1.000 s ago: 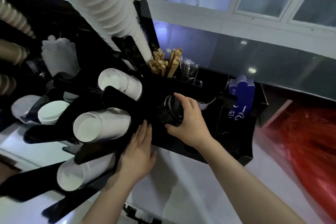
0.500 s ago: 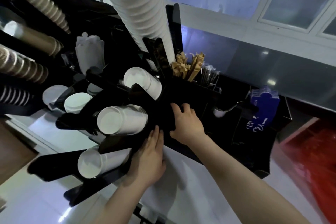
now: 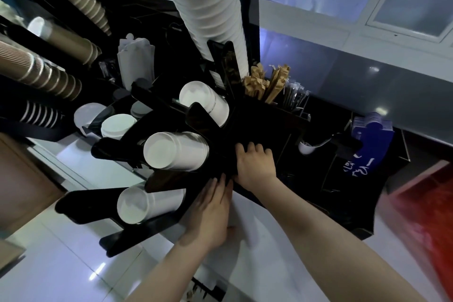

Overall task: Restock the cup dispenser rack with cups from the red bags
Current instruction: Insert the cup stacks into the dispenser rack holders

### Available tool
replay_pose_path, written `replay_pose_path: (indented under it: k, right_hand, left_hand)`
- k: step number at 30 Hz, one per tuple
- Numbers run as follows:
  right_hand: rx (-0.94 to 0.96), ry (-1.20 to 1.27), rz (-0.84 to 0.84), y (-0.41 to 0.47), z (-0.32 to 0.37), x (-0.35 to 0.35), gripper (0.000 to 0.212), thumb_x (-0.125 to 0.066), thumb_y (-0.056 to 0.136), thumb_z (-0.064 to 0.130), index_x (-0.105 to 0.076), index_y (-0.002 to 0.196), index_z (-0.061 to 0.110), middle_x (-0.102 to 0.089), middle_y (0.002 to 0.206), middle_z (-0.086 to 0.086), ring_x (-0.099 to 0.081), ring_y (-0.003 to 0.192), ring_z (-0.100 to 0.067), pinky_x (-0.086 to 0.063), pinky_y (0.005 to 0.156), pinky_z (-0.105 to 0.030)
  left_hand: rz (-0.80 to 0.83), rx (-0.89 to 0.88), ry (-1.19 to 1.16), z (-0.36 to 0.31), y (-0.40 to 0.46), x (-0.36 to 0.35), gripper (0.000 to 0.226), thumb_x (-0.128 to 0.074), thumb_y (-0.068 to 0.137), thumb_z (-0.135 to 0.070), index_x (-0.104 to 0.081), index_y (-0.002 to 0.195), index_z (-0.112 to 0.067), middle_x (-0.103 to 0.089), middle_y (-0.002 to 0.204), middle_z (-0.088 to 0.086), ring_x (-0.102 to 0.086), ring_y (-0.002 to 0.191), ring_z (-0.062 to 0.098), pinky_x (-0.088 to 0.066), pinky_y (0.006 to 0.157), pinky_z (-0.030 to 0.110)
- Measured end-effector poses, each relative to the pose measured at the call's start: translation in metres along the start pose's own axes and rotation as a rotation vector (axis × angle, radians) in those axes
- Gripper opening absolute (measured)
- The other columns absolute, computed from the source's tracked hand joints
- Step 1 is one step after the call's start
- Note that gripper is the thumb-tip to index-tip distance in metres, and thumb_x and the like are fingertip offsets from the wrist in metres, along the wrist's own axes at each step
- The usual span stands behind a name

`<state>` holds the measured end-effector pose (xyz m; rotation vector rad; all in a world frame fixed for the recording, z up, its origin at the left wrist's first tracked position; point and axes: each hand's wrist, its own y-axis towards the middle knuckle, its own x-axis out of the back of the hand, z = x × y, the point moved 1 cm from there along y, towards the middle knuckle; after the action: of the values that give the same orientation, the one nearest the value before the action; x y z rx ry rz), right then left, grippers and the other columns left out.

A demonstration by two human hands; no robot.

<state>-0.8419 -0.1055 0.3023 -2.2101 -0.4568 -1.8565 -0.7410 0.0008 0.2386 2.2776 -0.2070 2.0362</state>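
The black cup dispenser rack [image 3: 115,152] fills the left and middle of the view. White cup stacks lie in its slots: a top one [image 3: 206,103], a middle one [image 3: 176,151] and a bottom one [image 3: 147,203]. A tall white stack [image 3: 208,7] rises overhead. My left hand [image 3: 210,213] lies flat with straight fingers against the rack's right side, below the middle stack. Just above it, my right hand [image 3: 255,164] curls its fingers over a dark stack that barely shows against the black rack. Part of a red bag [image 3: 431,206] shows at the right edge.
Brown ribbed cup stacks [image 3: 49,73] stick out at the upper left. White lids [image 3: 117,125] sit behind the rack. Brown stirrer packets [image 3: 267,83], a white napkin bundle [image 3: 134,61] and blue sleeves [image 3: 370,135] stand in a black organizer on the white counter [image 3: 73,265].
My right hand has pushed the black stack left into the rack, where it is now nearly hidden. My left hand stayed flat on the rack. The view shifted left and up.
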Motion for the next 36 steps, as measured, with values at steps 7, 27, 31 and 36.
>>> replay_pose_path:
  k: [7,27,31,36]
  right_hand:
    - [0.041,0.017,0.013,-0.005,-0.001,0.004,0.072,-0.062,0.084,0.049,-0.036,0.140,0.013,-0.034,0.148,-0.014,-0.040,0.125,-0.036,-0.036,0.096,-0.047]
    - [0.034,0.069,0.136,-0.024,-0.005,0.000,0.067,-0.048,0.092,0.044,-0.031,0.144,0.006,-0.039,0.143,-0.017,-0.041,0.127,-0.034,-0.032,0.103,-0.041]
    - [0.069,0.063,0.055,-0.032,-0.008,-0.005,0.070,-0.041,0.095,0.039,-0.016,0.151,0.006,-0.014,0.159,-0.017,-0.015,0.145,-0.033,-0.018,0.116,-0.045]
    - [0.132,0.104,-0.040,-0.053,-0.018,-0.009,0.069,-0.041,0.096,0.035,-0.012,0.152,0.010,-0.011,0.160,-0.011,-0.001,0.148,-0.027,0.000,0.118,-0.043]
  left_hand:
    - [0.081,0.006,-0.105,0.002,0.001,-0.007,0.103,-0.053,0.088,-0.055,0.017,0.149,-0.010,0.011,0.160,0.006,0.012,0.147,0.021,-0.001,0.120,0.037]
    - [0.022,-0.021,-0.167,0.003,-0.002,0.009,0.090,-0.051,0.091,-0.041,0.009,0.152,-0.013,0.011,0.160,0.005,0.012,0.147,0.018,-0.001,0.120,0.030]
    - [-0.024,-0.015,-0.158,0.001,-0.002,0.014,0.088,-0.050,0.091,-0.041,0.007,0.152,-0.014,0.015,0.160,0.004,0.013,0.147,0.017,0.000,0.118,0.031]
    - [-0.124,-0.020,-0.170,-0.007,0.001,0.021,0.087,-0.047,0.094,-0.037,0.017,0.149,-0.016,0.021,0.158,0.005,0.015,0.147,0.018,0.001,0.119,0.030]
